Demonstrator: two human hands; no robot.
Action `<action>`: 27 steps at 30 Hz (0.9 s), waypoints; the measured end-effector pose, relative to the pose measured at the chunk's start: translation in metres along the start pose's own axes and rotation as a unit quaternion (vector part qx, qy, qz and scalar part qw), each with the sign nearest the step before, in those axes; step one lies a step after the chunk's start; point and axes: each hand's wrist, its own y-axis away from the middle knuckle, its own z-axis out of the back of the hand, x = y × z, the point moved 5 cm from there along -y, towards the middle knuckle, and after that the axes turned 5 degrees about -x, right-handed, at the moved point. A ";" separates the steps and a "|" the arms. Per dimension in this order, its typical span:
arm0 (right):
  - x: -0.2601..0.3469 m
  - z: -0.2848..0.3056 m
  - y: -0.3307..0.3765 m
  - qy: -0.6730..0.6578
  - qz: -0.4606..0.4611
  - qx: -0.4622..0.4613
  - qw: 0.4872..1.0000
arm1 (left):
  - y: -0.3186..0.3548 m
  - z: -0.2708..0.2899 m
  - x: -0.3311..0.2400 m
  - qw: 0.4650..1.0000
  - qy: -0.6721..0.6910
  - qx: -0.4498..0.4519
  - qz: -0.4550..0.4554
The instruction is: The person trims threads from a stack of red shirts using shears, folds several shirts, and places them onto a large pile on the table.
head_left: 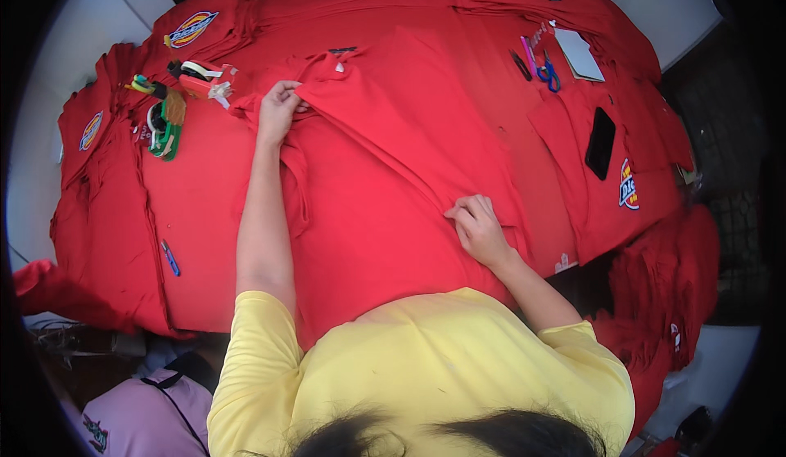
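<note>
Mid-fold on a red T-shirt (385, 171) spread flat over the red-covered table (205, 236), collar end far from the body, hem end near the yellow shirt front (426, 359). Left hand (278, 113) reaching up near the collar, fingers curled tight around a gather of fabric at the shoulder. Right hand (477, 229) lower down on the right side, fingers bent and pinching the folded edge against the table. A diagonal crease running between the 2 grips, so judged to be the side-fold step, with the sleeve side being drawn across the body of the garment. Next move likely calling for both pinches carried together and the crease kept straight, then a flattening pass with open palms; slack cloth bunched under the left hand a probable source of a crooked fold

Around the work: a tagging tool (164, 126) with green and red parts just left of the left hand, blue-handled scissors (548, 74) and pens (524, 60) well apart at the upper right beside a white card (580, 54), a black phone (600, 142) on the right, a small blue pen (170, 258) at the left, stacked red shirts (106, 211) along the edges
</note>
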 end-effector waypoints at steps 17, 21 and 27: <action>-0.157 0.033 -0.019 -0.382 -0.442 -0.137 0.800 | -0.039 -0.162 -0.078 0.941 -0.276 0.063 -0.186; -0.146 0.037 -0.029 -0.399 -0.430 -0.119 0.801 | 0.042 -0.225 -0.066 0.878 -0.334 0.156 -0.306; -0.154 0.036 -0.033 -0.282 -0.414 -0.109 0.859 | 0.096 -0.259 -0.023 0.883 -0.320 0.183 -0.290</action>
